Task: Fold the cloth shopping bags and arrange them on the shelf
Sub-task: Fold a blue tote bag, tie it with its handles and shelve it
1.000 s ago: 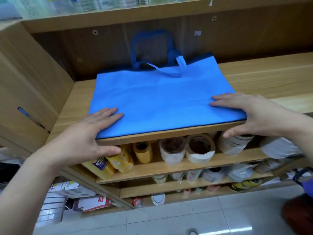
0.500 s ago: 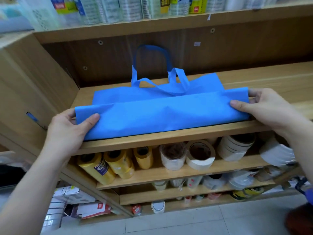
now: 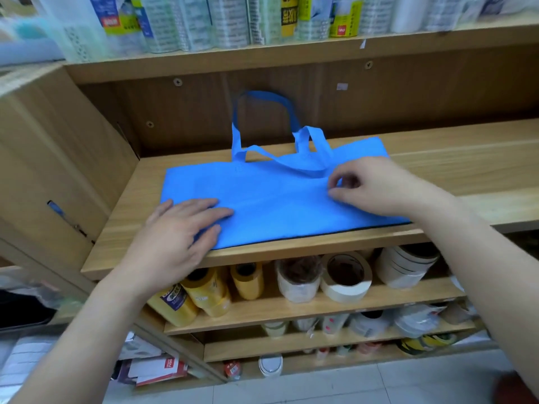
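Note:
A blue cloth shopping bag lies folded over on the wooden shelf, its front edge near the shelf's lip. One of its handles lies on the bag; the other stands up against the back panel. My left hand presses flat on the bag's front left corner, fingers straight. My right hand sits on the bag's right half just below the handles, thumb and curled index finger pinching the folded-over cloth.
Rolls of white tape and yellow rolls fill the shelf below. Packaged goods line the shelf above. A wooden side panel closes the left. Bare shelf board runs right of the bag.
Both hands lifted the bag's front edge and folded it back toward the handles. The left hand now presses flat on the fold; the right moved inward near the handles.

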A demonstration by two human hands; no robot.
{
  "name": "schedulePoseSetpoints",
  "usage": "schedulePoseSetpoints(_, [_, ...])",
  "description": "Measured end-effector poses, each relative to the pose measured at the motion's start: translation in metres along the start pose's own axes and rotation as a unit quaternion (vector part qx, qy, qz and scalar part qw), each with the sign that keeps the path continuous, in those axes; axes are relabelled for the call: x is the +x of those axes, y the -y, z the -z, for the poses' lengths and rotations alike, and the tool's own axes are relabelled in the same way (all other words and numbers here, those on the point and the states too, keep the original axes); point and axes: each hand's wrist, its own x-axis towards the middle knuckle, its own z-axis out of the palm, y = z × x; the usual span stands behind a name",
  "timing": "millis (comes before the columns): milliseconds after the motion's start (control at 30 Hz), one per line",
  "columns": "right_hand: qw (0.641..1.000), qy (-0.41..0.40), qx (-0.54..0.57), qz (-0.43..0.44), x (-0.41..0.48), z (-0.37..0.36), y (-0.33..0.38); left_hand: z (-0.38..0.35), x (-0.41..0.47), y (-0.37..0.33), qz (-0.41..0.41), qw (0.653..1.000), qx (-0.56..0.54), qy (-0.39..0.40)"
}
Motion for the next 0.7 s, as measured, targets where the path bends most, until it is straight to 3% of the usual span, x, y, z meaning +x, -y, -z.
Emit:
schedulePoseSetpoints(67, [0.997, 0.054, 0.043, 0.033, 0.019, -0.006, 0.009, 0.001, -0.004, 0.002, -0.005, 1.000, 0.000, 0.019])
schedulePoseSetpoints(167, [0.982, 0.034, 0.177, 0.052, 0.044, -0.007, 0.017, 0.006, -0.015, 0.006, -0.032, 0.996, 0.045, 0.070])
schedulePoseSetpoints(267, [0.977, 0.016, 0.206, 0.049, 0.064, -0.007, 0.018, 0.016, -0.023, 0.009, -0.063, 0.991, 0.059, 0.101])
schedulePoseSetpoints(400, [0.982, 0.005, 0.178, 0.068, 0.064, -0.019, 0.011, 0.043, -0.027, 0.020, -0.018, 0.988, -0.119, 0.101])
schedulePoseSetpoints(533, [0.987, -0.071, 0.119, 0.082, 0.055, -0.026, 0.000, 0.057, -0.018, 0.037, 0.066, 0.958, -0.279, 0.001])
schedulePoseSetpoints(633, [0.978, -0.008, 0.199, 0.066, 0.044, -0.019, -0.006, 0.037, -0.002, 0.042, 0.192, 0.905, -0.357, -0.128])
schedulePoseSetpoints(700, [0.945, 0.059, 0.322, 0.013, 0.035, -0.004, -0.016, 0.022, 0.009, 0.039, 0.247, 0.860, -0.397, -0.205])
